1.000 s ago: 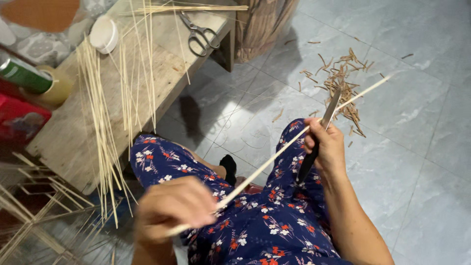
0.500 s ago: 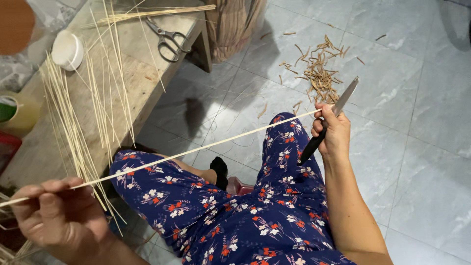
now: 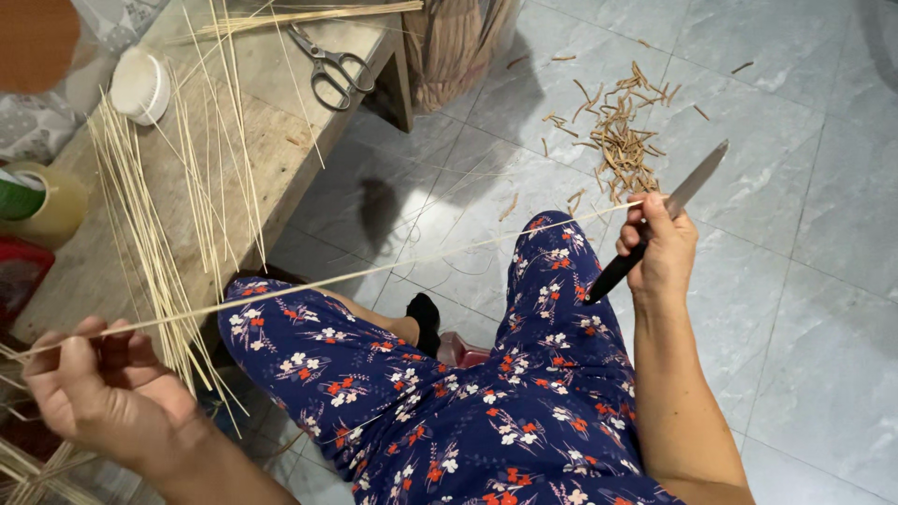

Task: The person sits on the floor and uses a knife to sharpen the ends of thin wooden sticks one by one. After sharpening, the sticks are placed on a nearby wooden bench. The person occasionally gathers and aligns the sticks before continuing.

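My left hand pinches one end of a long thin bamboo strip at the lower left. The strip stretches across my lap, over flowered blue trousers, up to my right hand. That hand grips a knife with a black handle and a steel blade pointing up and right; the strip's far end lies against the blade by the thumb.
A worn wooden bench on the left carries several loose bamboo strips, scissors, a white lid and a tape roll. Bamboo shavings lie piled on the grey tiled floor beyond the knife.
My left hand has drawn the strip far out to the left through the knife, so its right end now sits at the blade. The right hand stayed over the knee.
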